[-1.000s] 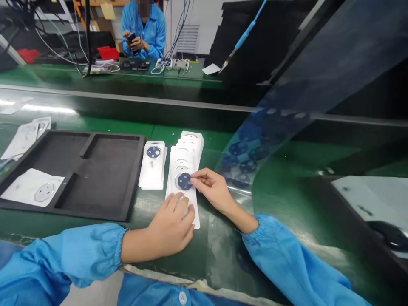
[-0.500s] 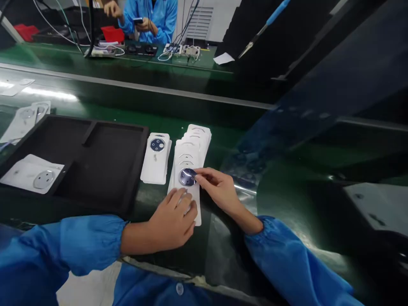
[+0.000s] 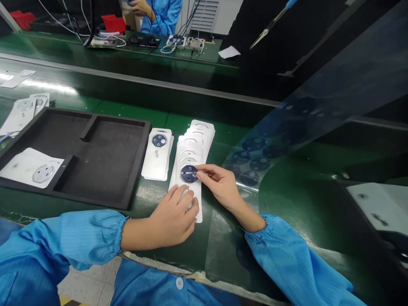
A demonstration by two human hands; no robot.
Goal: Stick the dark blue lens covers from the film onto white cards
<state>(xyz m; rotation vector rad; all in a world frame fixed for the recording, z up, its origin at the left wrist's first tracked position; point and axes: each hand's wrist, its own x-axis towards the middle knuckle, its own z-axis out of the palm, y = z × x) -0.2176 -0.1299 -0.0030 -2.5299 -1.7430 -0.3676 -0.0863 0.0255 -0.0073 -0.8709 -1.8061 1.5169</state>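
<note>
A fanned stack of white phone-shaped panels (image 3: 195, 137) lies in front of me, each with an octagonal camera ring near one end. My left hand (image 3: 174, 216) rests on the lower part of the front panel, its fingers spread and slightly bent. Between thumb and forefinger, my right hand (image 3: 221, 187) pinches the right edge of a dark blue camera film disc (image 3: 188, 174) with small holes. That disc lies over the ring area of the front panel; whether it touches all round, I cannot tell. Left of the fan stands a second pile of panels (image 3: 156, 161), its top one bearing a blue disc.
A black divided tray (image 3: 105, 161) at left holds white panels (image 3: 19, 170). Clear film (image 3: 270, 144) with several blue discs curves down at right. Another white panel (image 3: 382, 204) lies far right. Tweezers (image 3: 270, 27) hang above; a person in blue (image 3: 167, 17) is across the bench.
The blue disc lies a little flatter over the ring, still pinched by my right hand. The view has shifted slightly. The person opposite has moved their hands.
</note>
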